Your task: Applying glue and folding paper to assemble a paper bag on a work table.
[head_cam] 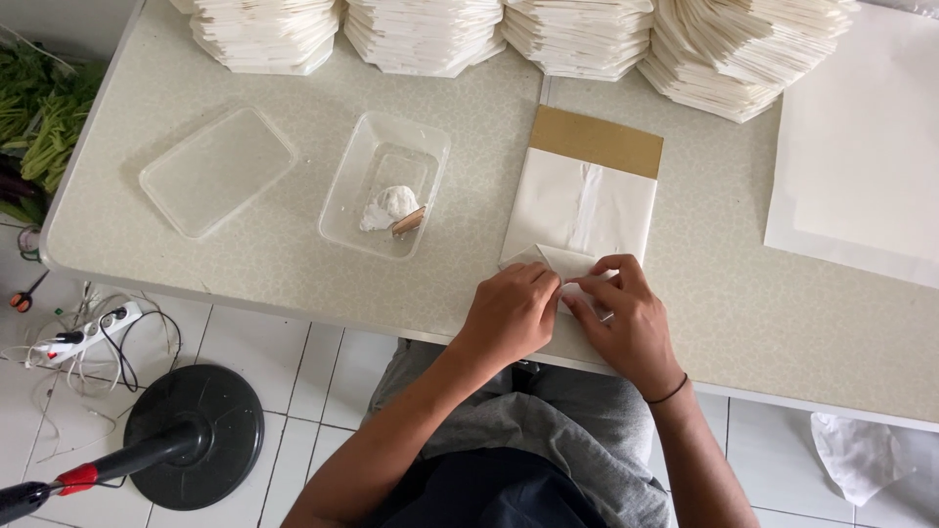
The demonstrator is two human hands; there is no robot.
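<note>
Left hand point(511, 311) and right hand point(626, 318) pinch, fingertips meeting.

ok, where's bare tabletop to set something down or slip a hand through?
Free: the table between the folded white paper and the large sheets; the front-left corner before the lid. Narrow gap between lid and container. Crowded: back edge, paper stacks; both hands, left hand, right hand.

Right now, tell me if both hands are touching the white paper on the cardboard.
Touching. The head view shows the left hand and right hand both pressing fingers onto the folded near end of the white paper, with no gap visible.
</note>
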